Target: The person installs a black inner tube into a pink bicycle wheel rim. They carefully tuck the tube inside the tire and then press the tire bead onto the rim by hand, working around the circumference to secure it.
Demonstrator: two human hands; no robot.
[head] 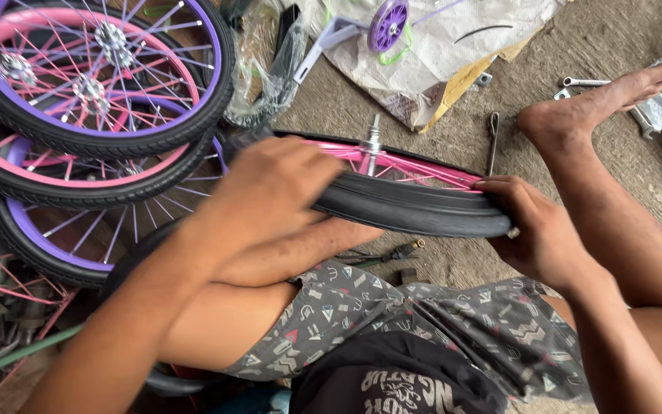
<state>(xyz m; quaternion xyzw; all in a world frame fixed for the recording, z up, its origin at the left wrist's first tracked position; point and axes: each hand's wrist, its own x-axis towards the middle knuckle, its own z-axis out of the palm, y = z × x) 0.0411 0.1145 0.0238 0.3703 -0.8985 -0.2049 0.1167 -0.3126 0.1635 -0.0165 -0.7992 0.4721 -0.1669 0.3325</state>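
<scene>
Fingers of the left hand (pixel 270 188) curl down over the near edge of a black tyre (pixel 411 205), pressing on its left end; the fingertips are hidden behind the tyre, so how far they wrap cannot be told. The tyre sits on a pink-rimmed wheel (pixel 415 165) held almost flat above the person's lap, its axle (pixel 373 146) sticking upright from the hub.

Far left: stack of finished wheels (pixel 93 77), black tyres, purple and pink rims, thin spokes, lying overlapped on the ground. Below them, a tangle of pink spokes and metal parts, plus a green tube (pixel 17 354) running along the lower left.

Centre top: crumpled paper sheet (pixel 453 46) with a small purple training wheel (pixel 388 24) on a pale bracket.

Right: fingers of the right hand (pixel 534 230) closed tight around the tyre's right end, thumb on top, gripping tyre and rim together. Beyond it, a bare foot (pixel 591 107) rests on the concrete floor (pixel 576 38), a spanner (pixel 584 81) just beside the toes. Patterned grey shorts (pixel 423 322) in the foreground.
</scene>
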